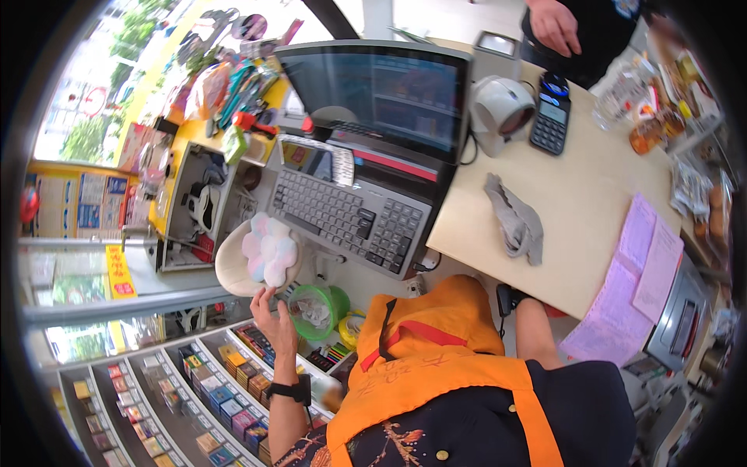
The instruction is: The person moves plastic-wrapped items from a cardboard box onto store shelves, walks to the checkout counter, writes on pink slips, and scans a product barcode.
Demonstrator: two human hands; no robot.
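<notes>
My left hand (pixel 274 322), a black band on its wrist, is raised with fingers apart and holds nothing. Its fingertips reach the edge of a pastel flower-shaped cushion (pixel 269 248) on a cream round stool (pixel 230 265); I cannot tell whether they touch. Just beside the hand is a green waste bin (pixel 335 306) with crumpled paper inside. My right hand is out of view, its forearm running under the counter (pixel 589 175) edge beside a black corded device (pixel 506 299). On the counter lies a crumpled grey cloth item (pixel 516 222).
Ahead stand a keyboard (pixel 350 216), a monitor (pixel 379 99), a white scanner (pixel 499 111) and a keypad payment terminal (pixel 550 119). Another person's hand (pixel 554 26) is beyond the counter. Pink printed sheets (pixel 621 292) hang near a printer (pixel 680 315). Shelves of small packs (pixel 230 403) line the left.
</notes>
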